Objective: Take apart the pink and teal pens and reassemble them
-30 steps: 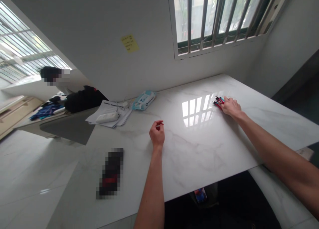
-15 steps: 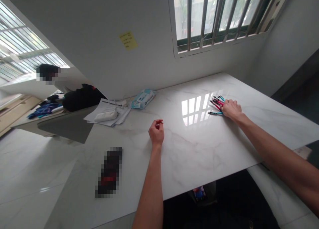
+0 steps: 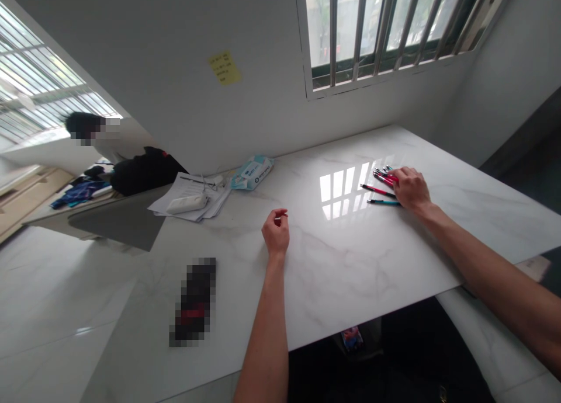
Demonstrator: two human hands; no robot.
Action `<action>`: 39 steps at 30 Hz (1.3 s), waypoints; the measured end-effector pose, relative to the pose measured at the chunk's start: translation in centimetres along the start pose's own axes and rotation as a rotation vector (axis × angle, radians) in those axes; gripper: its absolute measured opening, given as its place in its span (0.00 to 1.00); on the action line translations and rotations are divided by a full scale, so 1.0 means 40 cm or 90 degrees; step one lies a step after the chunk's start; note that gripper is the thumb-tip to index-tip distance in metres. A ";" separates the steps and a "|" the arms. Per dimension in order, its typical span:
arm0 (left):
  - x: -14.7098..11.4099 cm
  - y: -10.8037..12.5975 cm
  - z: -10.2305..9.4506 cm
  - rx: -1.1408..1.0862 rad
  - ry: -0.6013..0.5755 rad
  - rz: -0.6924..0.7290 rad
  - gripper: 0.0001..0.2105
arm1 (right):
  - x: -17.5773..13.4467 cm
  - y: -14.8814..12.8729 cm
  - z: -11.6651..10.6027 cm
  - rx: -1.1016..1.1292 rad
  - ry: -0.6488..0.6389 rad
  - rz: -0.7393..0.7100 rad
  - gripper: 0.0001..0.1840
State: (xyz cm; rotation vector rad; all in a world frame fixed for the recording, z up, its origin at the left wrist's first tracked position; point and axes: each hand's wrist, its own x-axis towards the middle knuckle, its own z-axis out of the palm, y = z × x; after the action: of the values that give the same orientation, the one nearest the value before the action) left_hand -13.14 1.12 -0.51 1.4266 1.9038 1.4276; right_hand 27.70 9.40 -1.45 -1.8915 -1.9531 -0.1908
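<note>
On the right part of the marble-patterned table, my right hand lies over a bunch of slim pens, fingers curled down on their near ends. Several red pens poke out to the left from under it, with darker and teal tips behind them. One red-and-black pen sticks out farther, apart from the bunch. Closest to me, a teal pen reaches under the hand's edge. My left hand rests on the table mid-left, fingers loosely curled in, nothing seen in them.
A wet wipes pack and papers with a white device lie along the back left. A blurred dark object sits at the front left. A phone shows below the table edge. Another person is at the far left.
My right hand has shifted slightly right and toward me. The red-and-black pen now lies separated, farther left from the bunch. My left hand has stayed in place.
</note>
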 end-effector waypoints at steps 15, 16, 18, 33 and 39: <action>0.000 -0.002 -0.002 0.002 0.001 -0.001 0.11 | -0.045 0.039 -0.073 0.168 -0.302 -0.193 0.16; 0.000 -0.002 -0.002 0.002 0.002 -0.002 0.11 | -0.044 0.042 -0.075 0.171 -0.318 -0.204 0.15; 0.001 -0.004 -0.001 0.002 0.000 -0.001 0.11 | -0.044 0.052 -0.073 0.167 -0.332 -0.214 0.17; -0.002 0.002 -0.001 -0.005 -0.003 -0.008 0.10 | 0.022 0.031 -0.005 -0.057 -0.159 0.012 0.18; -0.006 0.016 0.000 -0.003 -0.007 -0.006 0.09 | 0.028 -0.012 -0.009 0.001 -0.107 0.072 0.16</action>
State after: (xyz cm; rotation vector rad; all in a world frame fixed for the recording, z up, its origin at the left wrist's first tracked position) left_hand -12.73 0.90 -0.02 1.4193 1.8967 1.4159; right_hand 27.31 10.28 -0.61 -2.0695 -1.9432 0.0037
